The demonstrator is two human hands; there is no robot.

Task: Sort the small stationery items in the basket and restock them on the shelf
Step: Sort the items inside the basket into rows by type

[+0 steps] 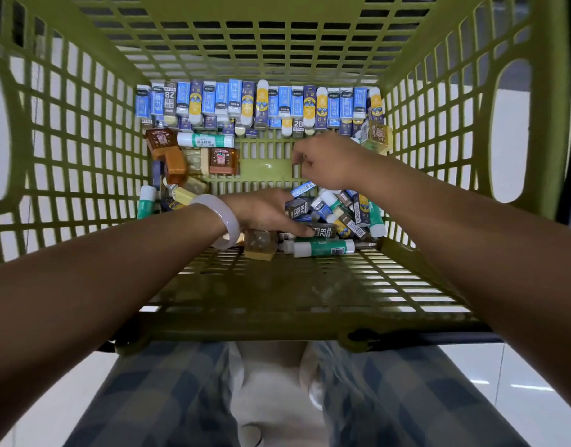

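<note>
A green plastic basket holds the stationery. Blue and yellow erasers stand in a row along its far wall. Brown sharpeners and a glue stick lie at the left. A jumbled pile of erasers and glue sticks sits at the near right. My left hand, with a pale bangle on its wrist, reaches into this pile, its fingers stretched out and touching a black 2B eraser. My right hand hovers over the pile with curled fingers. A blue eraser pokes out just below it.
A transparent sharpener and a green glue stick lie against the near wall. Another sharpener sits in the far right corner. A bare patch of basket floor shows in the middle. My legs and the pale floor are below.
</note>
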